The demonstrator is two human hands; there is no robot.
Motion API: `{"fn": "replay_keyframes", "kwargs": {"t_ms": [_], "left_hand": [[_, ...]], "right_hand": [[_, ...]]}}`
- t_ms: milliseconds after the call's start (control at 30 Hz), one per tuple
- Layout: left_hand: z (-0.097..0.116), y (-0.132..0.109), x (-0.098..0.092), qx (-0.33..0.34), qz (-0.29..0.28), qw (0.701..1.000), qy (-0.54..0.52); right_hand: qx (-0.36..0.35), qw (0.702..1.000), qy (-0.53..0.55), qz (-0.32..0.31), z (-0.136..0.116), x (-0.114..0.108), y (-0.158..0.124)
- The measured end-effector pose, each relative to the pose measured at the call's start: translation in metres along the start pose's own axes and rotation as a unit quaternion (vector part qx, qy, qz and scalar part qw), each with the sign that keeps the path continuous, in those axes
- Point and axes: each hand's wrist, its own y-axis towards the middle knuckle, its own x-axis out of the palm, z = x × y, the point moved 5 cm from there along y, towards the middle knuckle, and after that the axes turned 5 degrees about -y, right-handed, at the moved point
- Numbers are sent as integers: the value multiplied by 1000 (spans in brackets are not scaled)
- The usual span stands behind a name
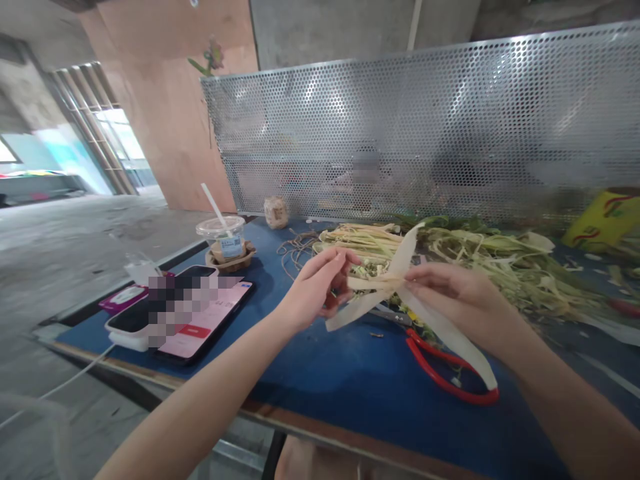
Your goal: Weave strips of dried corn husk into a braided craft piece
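Observation:
Pale corn husk strips (395,283), crossed and apparently folded over one another, are held up above the table between my two hands. On the left, my left hand (325,283) has its fingers curled in at the end of one strip. My right hand (443,293) pinches the strips close to where they cross, thumb and forefinger together. One long strip hangs down past the right hand and overlaps the red-handled scissors (430,380) lying beneath. The scissor blades are partly hidden by the husk.
Heaps of dried husks (500,267) cover the back right of the blue table (320,393). Brown cord (300,250) lies behind my left hand. To the left are a lidded cup (225,247) with a straw and phones (200,333). A perforated metal screen (400,133) stands behind.

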Motion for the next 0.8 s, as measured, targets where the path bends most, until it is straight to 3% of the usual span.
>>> {"fn": "replay_keyframes", "kwargs": {"t_ms": [200,300,400,567,700,800], "left_hand": [[4,-2,-4,71,8,989,131],[7,-5,2,121,-23,966,226],[8,-7,5,163,-13,944,285],[7,-6,1,147,21,955,258],[6,-5,3,122,6,967,224],[6,-5,5,107,-7,974,200]], "right_hand": [[19,999,21,22,4,-2,1],[32,999,25,12,7,-3,3],[27,999,24,14,8,-4,2],[16,999,43,14,3,-3,0],[15,992,100,-79,1,12,-1],[26,989,72,-125,5,22,-1]]}}
